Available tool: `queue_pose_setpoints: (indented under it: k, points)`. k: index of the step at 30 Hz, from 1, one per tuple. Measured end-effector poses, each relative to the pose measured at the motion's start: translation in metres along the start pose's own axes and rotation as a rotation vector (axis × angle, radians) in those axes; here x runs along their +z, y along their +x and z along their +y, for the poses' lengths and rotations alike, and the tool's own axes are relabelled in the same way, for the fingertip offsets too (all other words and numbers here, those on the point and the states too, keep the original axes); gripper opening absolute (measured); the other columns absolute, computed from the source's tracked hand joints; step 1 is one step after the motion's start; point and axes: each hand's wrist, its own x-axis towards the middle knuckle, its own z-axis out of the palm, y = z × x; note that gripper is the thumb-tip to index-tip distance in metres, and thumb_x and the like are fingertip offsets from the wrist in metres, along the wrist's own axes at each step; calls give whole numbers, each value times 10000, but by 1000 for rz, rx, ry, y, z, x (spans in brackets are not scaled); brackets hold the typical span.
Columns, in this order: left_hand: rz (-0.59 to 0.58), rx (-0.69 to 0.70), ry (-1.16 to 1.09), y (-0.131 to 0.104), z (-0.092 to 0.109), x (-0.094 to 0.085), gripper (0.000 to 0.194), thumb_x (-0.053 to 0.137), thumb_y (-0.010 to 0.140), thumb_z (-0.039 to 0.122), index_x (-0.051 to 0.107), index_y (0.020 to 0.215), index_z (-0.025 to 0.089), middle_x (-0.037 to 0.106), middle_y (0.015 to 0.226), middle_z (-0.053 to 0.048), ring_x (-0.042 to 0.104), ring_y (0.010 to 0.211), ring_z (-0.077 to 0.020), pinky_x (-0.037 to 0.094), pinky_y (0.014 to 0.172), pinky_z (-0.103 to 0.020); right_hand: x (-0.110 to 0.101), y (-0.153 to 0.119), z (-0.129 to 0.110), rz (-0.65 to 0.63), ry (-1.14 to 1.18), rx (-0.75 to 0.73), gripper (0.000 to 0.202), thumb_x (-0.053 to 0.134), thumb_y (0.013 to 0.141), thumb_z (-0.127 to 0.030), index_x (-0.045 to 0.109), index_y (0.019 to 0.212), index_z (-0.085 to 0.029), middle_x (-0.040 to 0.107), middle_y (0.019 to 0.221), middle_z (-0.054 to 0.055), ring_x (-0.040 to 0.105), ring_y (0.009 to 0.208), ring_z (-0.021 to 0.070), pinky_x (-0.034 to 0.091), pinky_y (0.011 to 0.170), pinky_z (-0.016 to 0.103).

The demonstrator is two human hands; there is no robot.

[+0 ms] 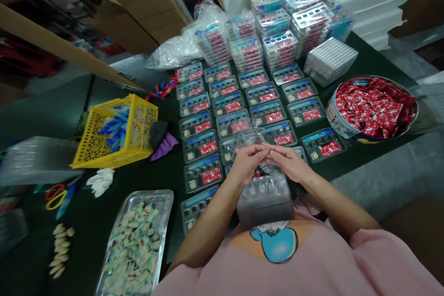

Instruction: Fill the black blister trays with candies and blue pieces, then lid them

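My left hand [250, 161] and my right hand [287, 161] meet fingertip to fingertip in front of my chest. Both are closed in a pinch on a thin clear plastic piece [250, 137], perhaps a blister tray or lid; its full shape is blurred. Just below my hands, a stack of clear plastic trays [265, 199] rests against my shirt. Beyond them lie rows of filled plastic trays [232, 124], each with a blue pen-like item, a red patterned packet and a small pale block. My hands hide some of these trays.
At right stands a round tin [338, 118] of red packets. Stacked packed trays [280, 46] rise at the back. Leftward are a yellow basket [138, 122] with blue items, a metal tray [166, 206] of small blocks, scissors [57, 196] and a white crumpled tissue [100, 181].
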Motion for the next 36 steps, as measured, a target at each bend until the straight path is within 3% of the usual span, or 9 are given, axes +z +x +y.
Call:
queue_pose_setpoints:
  k: [13,27,36]
  points:
    - [28,136,139,-1,-3,-1,243,805,652,349,759,753,132,708,665,-41,599,580,-110,473,582,-226,7,0,-2,15,8,2,434,702,819,-479,713,1187,-250,703,1183,45,672,1031,200,522,1008,430]
    - [-1,184,227,-4,-3,-4,236,762,711,369,761,790,147,724,695,-35,635,606,-129,523,628,-254,3,0,2,14,-120,-40,414,633,882,-462,681,1244,-267,683,1235,43,650,1090,208,493,1036,428]
    - [-19,184,252,-1,-4,-5,239,751,733,380,764,793,150,725,696,-37,641,619,-133,512,619,-244,5,0,3,10,-11,-5,453,657,852,-488,678,1246,-265,697,1214,37,653,1084,207,499,1029,429]
